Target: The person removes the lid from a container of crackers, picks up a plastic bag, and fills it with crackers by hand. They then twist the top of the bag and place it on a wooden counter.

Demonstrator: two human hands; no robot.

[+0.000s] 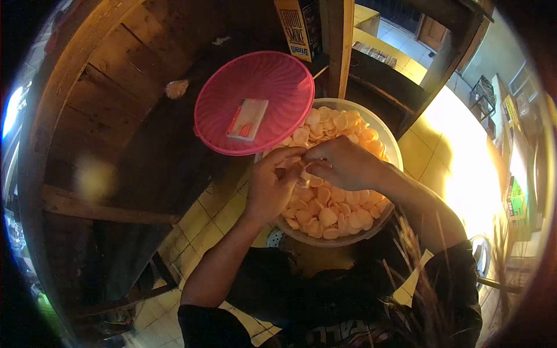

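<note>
Both hands meet over a large round tub (395, 152) filled with pale orange, chip-like rounds (328, 217). My left hand (274, 181) has its thumb and fingers pinched together at the tub's left side. From the right, my right hand (342, 163) reaches in with its fingers closed against the left fingertips. Something small and pale shows between them, too small to name. Just behind the hands, a pink ribbed lid (290, 87) overlaps the tub's back left edge. A packet with a red and white label (248, 119) lies on it.
A "Liquid Smoke" box (297, 29) stands at the back beside a wooden post (340, 52). A small pale bundle (177, 89) rests on the dark wooden surface (168, 139) at left. Yellow floor tiles (203, 223) show below.
</note>
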